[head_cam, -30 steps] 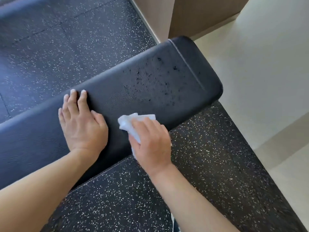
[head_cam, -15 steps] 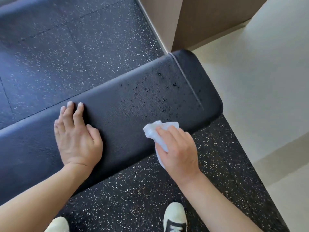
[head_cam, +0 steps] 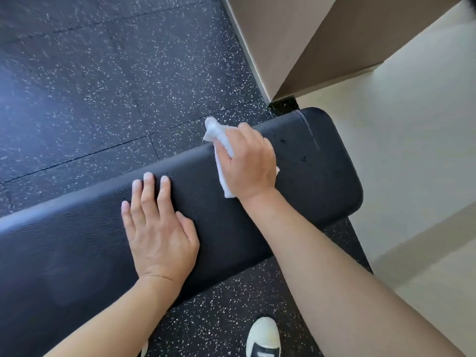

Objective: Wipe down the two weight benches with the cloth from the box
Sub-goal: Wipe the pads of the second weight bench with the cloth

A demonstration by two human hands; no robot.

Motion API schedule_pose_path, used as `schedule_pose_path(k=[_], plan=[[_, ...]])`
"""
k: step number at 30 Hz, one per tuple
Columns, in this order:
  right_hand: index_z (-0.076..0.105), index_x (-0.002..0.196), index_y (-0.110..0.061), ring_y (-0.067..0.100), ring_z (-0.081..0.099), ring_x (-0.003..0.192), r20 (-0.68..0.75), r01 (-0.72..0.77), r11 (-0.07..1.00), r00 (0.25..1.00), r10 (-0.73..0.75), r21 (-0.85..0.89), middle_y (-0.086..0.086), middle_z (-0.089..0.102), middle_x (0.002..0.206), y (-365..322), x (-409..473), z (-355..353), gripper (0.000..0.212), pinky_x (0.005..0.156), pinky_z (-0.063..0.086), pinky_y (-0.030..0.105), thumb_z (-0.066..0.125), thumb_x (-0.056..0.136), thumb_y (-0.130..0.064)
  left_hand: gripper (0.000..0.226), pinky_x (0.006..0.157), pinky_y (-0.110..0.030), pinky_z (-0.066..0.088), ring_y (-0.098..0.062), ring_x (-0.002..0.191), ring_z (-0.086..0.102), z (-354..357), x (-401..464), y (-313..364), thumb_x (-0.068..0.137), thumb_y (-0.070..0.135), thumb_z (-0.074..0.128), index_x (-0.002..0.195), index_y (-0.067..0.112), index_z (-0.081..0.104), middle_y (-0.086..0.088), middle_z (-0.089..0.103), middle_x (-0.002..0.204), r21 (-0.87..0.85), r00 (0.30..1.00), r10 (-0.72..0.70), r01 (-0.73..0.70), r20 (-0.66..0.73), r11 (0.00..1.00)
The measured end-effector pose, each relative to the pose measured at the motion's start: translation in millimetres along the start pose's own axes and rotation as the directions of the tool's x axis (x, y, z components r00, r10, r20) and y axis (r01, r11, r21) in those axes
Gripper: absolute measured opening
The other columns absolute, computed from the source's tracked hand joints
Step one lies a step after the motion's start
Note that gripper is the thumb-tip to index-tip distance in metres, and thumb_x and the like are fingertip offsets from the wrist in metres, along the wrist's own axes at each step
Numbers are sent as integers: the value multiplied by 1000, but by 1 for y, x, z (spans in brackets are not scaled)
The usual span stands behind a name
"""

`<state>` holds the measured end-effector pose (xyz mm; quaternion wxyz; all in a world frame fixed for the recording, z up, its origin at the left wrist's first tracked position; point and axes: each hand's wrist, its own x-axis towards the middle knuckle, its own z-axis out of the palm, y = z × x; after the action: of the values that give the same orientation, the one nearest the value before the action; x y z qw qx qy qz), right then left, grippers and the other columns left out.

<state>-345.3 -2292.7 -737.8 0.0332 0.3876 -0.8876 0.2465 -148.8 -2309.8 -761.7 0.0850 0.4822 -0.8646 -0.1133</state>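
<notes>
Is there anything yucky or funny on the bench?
Yes. Dark wet-looking spots dot the bench near its rounded end, just past the right hand pressing the cloth. They look like droplets not yet wiped. Nothing looks torn or broken.

Dark speckled rubber tile floor (head_cam: 103, 73) fills the view; brown wall corner (head_cam: 296, 47) at one o'clock, pale cream flooring (head_cam: 417, 140) at three.

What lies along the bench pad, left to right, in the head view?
Left hand flat on the bench → white cloth → right hand holding it → dark droplets → stitched seam.
</notes>
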Motion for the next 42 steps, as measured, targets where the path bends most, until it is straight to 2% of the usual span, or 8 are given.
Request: schedule_pose_path(k=[6,10,17,21,24,30,36,42], plan=[[67,82,-11,30,57,75,48,-83,988,995,90,-128,7,60,86,-13,25,14,26,63,38,38,63,97,-32,68,131,-56,11,-36,161,18,-2,0,0,95,24,40,161,10,33,-16,24,172,-8,999,12,-12,35,1000],[74,99,-10,31,61,78,90,-69,997,994,65,39,7,63,89,-39,-48,-9,11,63,48,44,72,94,-20,68,129,-59,14,-37,160,19,-6,0,0,95,22,42,161,8,35,-17,25,172,-23,999,11,-10,50,1000],[78,110,-20,26,52,62,266,397,902,900,-346,-168,2,56,77,12,-115,-57,22,53,39,40,75,88,-19,67,130,-58,14,-37,160,21,-8,2,2,94,21,43,160,7,37,-17,27,171,-26,999,10,-9,46,1000],[74,119,-25,28,65,90,121,29,965,993,3,-261,2,68,104,39,-39,-41,24,75,46,46,57,103,-29,68,130,-57,14,-36,160,20,-5,2,2,94,22,45,160,8,36,-16,27,171,0,999,16,-16,32,1000],[72,110,-23,28,61,94,-7,-240,952,970,243,-190,2,62,103,16,4,-10,27,76,40,40,48,104,-33,68,130,-56,13,-36,160,20,-4,0,1,94,22,44,160,9,36,-16,27,171,19,1000,16,-16,23,1000],[70,92,-22,27,59,86,113,-68,996,991,73,-51,0,62,94,-78,-14,31,9,73,32,41,62,90,-26,66,131,-56,11,-35,161,18,0,-1,0,96,24,45,159,7,37,-15,26,172,13,999,2,-2,40,1000],[72,93,-22,25,60,80,78,99,995,992,-97,-16,-2,62,87,-43,-36,11,7,69,35,41,66,91,-25,68,131,-55,10,-36,160,20,2,0,2,94,25,37,160,8,36,-16,27,171,24,1000,8,-8,11,1000],[75,102,-20,31,61,79,-80,-206,970,977,197,-127,5,63,90,59,-11,-28,20,70,39,42,59,100,-32,70,131,-53,8,-35,160,18,1,-1,0,93,25,39,161,10,33,-14,25,171,59,1000,13,-14,14,998]])
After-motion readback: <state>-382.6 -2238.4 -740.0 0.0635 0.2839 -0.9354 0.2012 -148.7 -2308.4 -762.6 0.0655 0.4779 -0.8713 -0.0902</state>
